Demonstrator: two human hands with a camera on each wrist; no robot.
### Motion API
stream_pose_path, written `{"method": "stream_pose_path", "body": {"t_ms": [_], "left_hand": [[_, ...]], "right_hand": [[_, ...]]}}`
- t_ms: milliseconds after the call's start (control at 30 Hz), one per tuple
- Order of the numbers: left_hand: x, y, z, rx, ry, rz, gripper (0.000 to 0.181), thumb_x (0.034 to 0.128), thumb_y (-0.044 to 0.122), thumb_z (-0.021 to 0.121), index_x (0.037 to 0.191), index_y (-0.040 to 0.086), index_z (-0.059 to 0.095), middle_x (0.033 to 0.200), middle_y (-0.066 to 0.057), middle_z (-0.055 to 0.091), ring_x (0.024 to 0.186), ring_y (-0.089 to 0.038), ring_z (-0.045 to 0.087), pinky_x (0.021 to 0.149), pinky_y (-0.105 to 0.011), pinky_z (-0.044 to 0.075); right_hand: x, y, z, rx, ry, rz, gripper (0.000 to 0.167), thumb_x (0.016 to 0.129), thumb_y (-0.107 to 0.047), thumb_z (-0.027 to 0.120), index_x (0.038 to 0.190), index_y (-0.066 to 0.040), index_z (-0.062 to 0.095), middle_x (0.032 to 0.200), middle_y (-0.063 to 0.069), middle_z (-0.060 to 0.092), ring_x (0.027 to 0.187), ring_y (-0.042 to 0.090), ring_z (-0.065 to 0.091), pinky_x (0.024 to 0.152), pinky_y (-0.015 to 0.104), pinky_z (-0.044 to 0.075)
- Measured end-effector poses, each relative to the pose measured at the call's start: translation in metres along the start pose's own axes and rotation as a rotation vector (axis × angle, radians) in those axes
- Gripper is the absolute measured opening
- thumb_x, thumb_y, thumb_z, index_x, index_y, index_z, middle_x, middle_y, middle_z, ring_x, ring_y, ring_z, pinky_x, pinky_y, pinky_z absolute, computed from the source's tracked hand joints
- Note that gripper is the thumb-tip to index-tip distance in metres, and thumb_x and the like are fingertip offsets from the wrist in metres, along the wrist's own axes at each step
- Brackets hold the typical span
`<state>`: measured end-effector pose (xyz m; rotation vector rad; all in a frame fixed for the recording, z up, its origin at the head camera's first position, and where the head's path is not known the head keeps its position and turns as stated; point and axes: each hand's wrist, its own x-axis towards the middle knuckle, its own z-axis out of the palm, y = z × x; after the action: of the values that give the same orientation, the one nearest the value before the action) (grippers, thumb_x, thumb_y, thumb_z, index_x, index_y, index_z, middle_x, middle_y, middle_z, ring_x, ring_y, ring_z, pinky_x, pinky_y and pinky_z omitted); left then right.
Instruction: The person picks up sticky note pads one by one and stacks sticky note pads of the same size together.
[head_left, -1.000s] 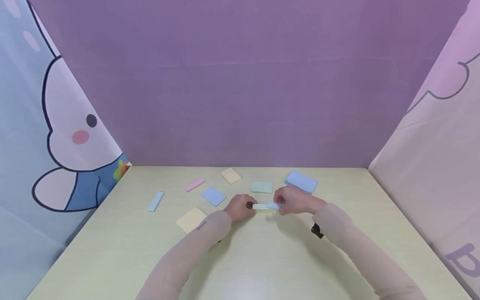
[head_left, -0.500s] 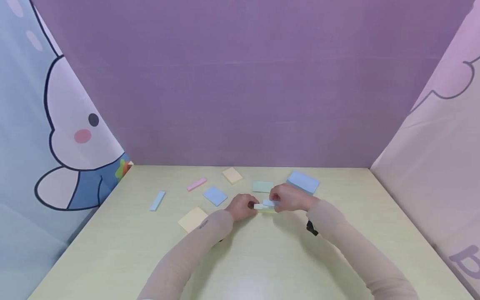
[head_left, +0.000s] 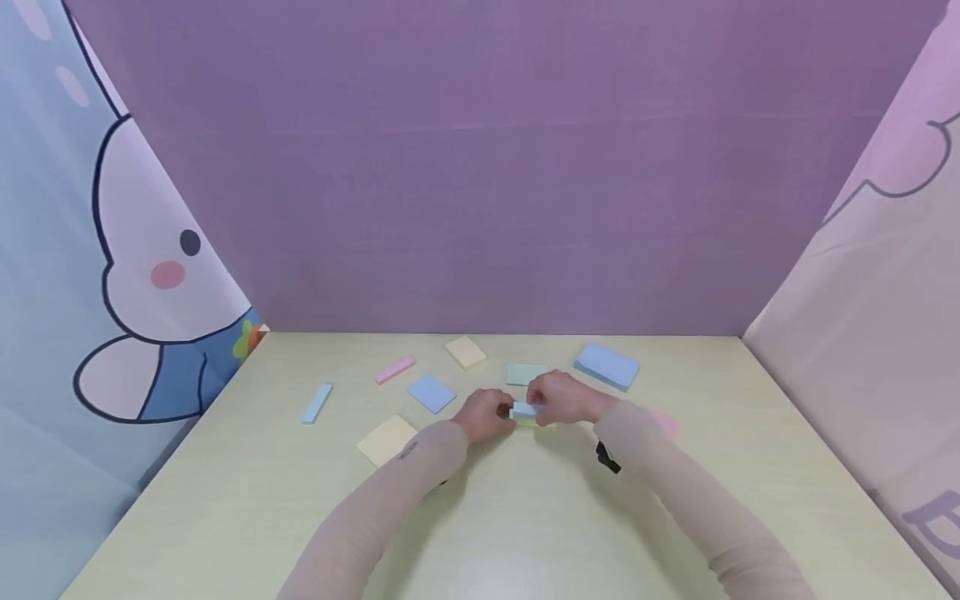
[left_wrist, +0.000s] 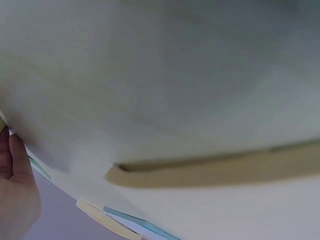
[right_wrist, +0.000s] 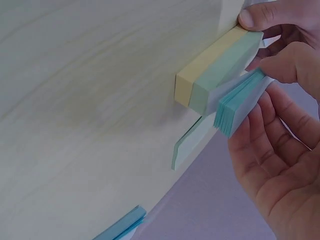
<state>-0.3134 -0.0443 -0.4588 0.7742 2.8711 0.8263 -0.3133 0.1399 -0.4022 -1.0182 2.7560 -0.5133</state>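
Note:
In the right wrist view a yellow pad lies on the table with a green pad against it. The right hand pinches a small blue pad between thumb and fingers, its sheets slightly fanned, close against the green pad. At the far end of the yellow and green pads, the left hand's thumb and fingers grip them. From the head view, the left hand is at the left end of this stack and the right hand at its right end, holding the blue pad over it.
Behind the hands lie a green pad and a thick blue pad. Leftward are a blue square, two yellowish pads, a pink strip and a light-blue strip. Something pink shows beside the right sleeve.
The right hand has moved left with the blue pad, along the stack toward the left hand. A pink piece now shows from behind the right sleeve. The left hand has stayed nearly still.

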Motion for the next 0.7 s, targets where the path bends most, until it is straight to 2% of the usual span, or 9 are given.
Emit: {"method": "stream_pose_path", "body": {"t_ms": [300,700], "left_hand": [[0.0,0.0,0.002,-0.018,0.006,-0.001,0.027,0.0755,0.015,0.072,0.101,0.007,0.068,0.088,-0.002,0.067,0.08,-0.012,0.058,0.077,-0.025,0.045],[0.001,-0.004,0.002,-0.028,0.013,0.001,0.025,0.0752,0.015,0.072,0.099,0.009,0.069,0.087,0.0,0.066,0.079,-0.01,0.056,0.076,-0.024,0.045]], "right_hand": [[0.006,0.002,0.009,0.008,-0.022,0.056,0.015,0.07,-0.004,0.071,0.081,-0.012,0.065,0.078,-0.005,0.059,0.071,0.013,0.049,0.069,0.03,0.044],[0.012,0.0,0.012,-0.016,-0.025,0.036,0.017,0.07,-0.004,0.072,0.084,-0.01,0.065,0.08,-0.004,0.06,0.072,0.013,0.05,0.07,0.03,0.045]]}}
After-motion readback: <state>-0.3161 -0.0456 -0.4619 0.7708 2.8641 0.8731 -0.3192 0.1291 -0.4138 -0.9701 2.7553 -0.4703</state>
